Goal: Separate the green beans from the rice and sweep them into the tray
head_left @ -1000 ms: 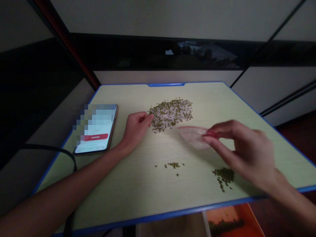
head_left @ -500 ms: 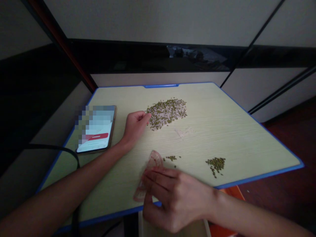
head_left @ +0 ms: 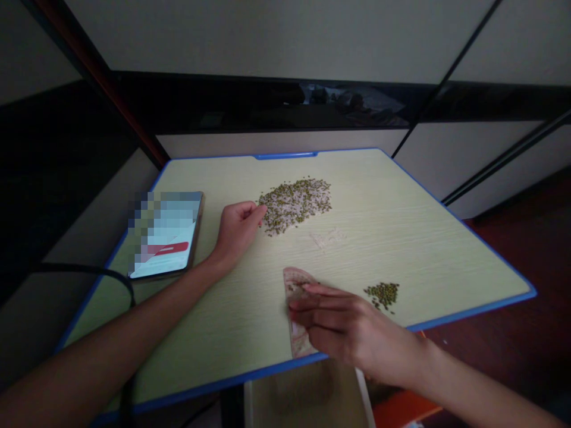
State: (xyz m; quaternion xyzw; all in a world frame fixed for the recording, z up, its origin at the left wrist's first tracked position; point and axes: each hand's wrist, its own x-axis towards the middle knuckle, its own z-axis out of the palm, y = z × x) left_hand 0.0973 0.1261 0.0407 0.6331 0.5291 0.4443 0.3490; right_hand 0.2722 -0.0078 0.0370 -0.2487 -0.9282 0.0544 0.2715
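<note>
My right hand presses a clear pinkish protractor flat on the table near its front edge. Its fingers lie over the protractor's right part, and a few green mung beans show at the upper part of it. To the right of those fingers sits a small pile of mung beans. My left hand is curled closed at the left edge of a wide spread of mung beans mixed with white rice grains. Whatever its fingers may hold is hidden. A small patch of white grains lies nearer me.
The pale folding table has a blue rim. A phone with a lit screen lies at the left, and a dark cable runs beside it. Below the front edge are an open pale box and something orange. Cabinet panels stand behind.
My right hand has slid the protractor to the right and turned it, up to the few loose mung beans. My left hand has stayed by the mixed spread. The view has shifted slightly.
</note>
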